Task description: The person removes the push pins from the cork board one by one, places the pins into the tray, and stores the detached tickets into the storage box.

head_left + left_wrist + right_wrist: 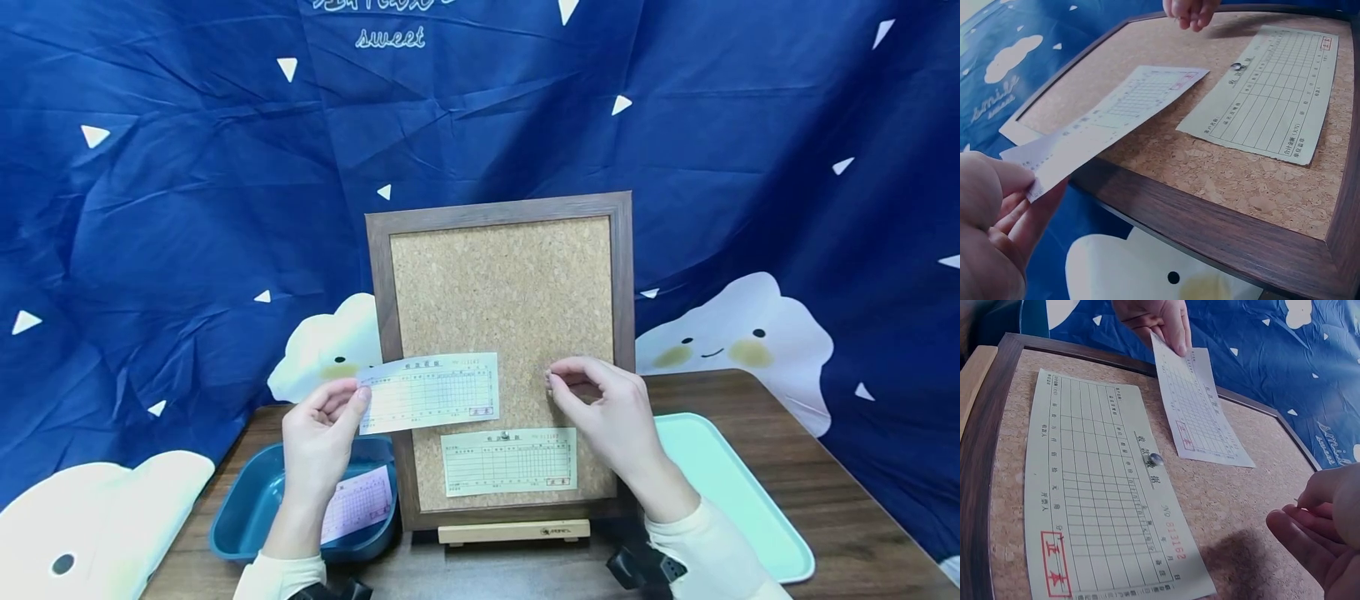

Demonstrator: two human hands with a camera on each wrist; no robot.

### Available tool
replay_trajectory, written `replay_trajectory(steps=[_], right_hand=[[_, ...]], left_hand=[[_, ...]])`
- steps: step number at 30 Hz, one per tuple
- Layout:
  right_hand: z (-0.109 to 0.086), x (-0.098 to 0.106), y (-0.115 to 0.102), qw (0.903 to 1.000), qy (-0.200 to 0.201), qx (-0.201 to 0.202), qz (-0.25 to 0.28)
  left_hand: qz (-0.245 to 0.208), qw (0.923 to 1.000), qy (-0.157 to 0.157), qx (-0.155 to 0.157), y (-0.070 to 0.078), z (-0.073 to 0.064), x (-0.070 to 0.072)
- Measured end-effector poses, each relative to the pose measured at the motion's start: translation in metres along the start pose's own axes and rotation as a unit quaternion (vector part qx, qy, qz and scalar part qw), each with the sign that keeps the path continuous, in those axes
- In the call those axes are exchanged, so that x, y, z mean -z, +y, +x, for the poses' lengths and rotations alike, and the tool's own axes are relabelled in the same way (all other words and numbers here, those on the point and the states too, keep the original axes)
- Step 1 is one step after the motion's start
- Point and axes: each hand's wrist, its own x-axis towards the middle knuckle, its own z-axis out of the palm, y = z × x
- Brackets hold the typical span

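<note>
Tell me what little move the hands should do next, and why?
Maybe the left hand should lay the loose receipt flat on the corkboard, above the lower receipt. The loose receipt is pinched at one end and tilts off the board. The right hand pinches something tiny, perhaps a pin, and a silver pin already sits on the lower receipt.

Pale gridded slip (429, 395), speckled tan cork (502, 287), dark-brown frame (623, 279)

Behind the brown wood-grain tabletop (832, 517) we see a creased blue cloth backdrop (202, 192) printed with white triangles (622, 105) and pale clouds (723, 321), its "sweet" lettering (390, 38) high above that tabletop.
</note>
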Motion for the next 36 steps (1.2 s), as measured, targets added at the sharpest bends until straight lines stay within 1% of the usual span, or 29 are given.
replay_trajectory(steps=[6, 11, 13, 22, 29, 34, 36], right_hand=[[-0.001, 0.004, 0.001, 1.0, -0.004, -0.005, 0.007], [-0.002, 0.006, 0.001, 0.9999, -0.007, -0.007, 0.013], [-0.002, 0.008, 0.002, 0.9999, -0.004, -0.007, 0.008], [-0.004, 0.011, 0.003, 1.0, -0.001, 0.003, 0.008], [-0.005, 0.016, 0.005, 0.9996, 0.002, 0.014, -0.023], [-0.006, 0.02, 0.007, 0.9995, -0.002, 0.007, -0.03], [-0.006, 0.021, 0.008, 0.9996, -0.005, 0.002, -0.029]], left_hand=[[0.005, 0.9999, 0.003, 0.011, 0.001, -0.001, 0.003], [0.006, 0.9997, 0.013, 0.018, 0.001, -0.001, 0.006], [0.001, 0.9997, 0.017, 0.019, 0.002, -0.002, 0.006], [-0.009, 0.9996, 0.024, 0.016, 0.002, -0.001, 0.009], [-0.023, 0.9992, 0.03, 0.012, 0.001, -0.001, 0.012], [-0.039, 0.9986, 0.036, 0.009, -0.001, 0.0, 0.013], [-0.036, 0.9986, 0.038, 0.007, -0.001, 0.0, 0.014]])
